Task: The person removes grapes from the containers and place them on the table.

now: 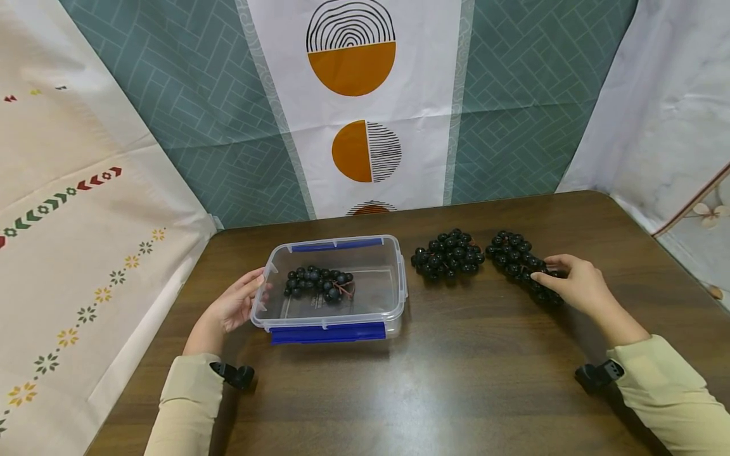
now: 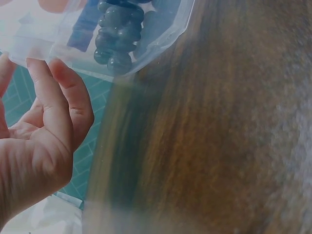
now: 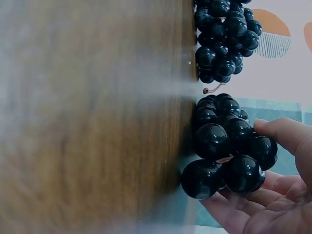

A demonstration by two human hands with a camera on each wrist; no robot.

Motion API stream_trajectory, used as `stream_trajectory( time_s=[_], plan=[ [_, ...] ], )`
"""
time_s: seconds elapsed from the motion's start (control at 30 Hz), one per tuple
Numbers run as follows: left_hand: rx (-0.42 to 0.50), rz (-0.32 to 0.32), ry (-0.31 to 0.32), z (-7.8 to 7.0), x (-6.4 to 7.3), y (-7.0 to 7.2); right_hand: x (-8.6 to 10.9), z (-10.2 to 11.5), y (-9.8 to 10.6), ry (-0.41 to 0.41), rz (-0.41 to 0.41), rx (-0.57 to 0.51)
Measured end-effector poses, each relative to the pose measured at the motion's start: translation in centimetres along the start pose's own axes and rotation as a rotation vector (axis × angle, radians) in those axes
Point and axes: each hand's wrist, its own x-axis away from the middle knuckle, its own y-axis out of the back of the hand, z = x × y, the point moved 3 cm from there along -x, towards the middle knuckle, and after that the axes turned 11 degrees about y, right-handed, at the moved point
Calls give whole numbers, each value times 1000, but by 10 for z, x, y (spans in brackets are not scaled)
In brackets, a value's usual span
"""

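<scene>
A clear plastic food container with blue clips stands on the table, its lid off. Inside lies a small bunch of black grapes with its stem showing. My left hand holds the container at its left end; in the left wrist view its fingertips meet the clear wall. To the right, my right hand grips the near end of a long bunch of black grapes. The right wrist view shows thumb and fingers on either side of these grapes. The bunch lies along the table.
Another bunch of black grapes sits between the container and the long bunch. The brown wooden table ends at a patterned cloth backdrop behind, with pale cloths at both sides.
</scene>
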Motion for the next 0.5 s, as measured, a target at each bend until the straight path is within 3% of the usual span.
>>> stream_trajectory(
  time_s=[0.5],
  plan=[
    [5,23,-16,-1,1,-1,2,-2,-3,-3,63,-10]
  ],
)
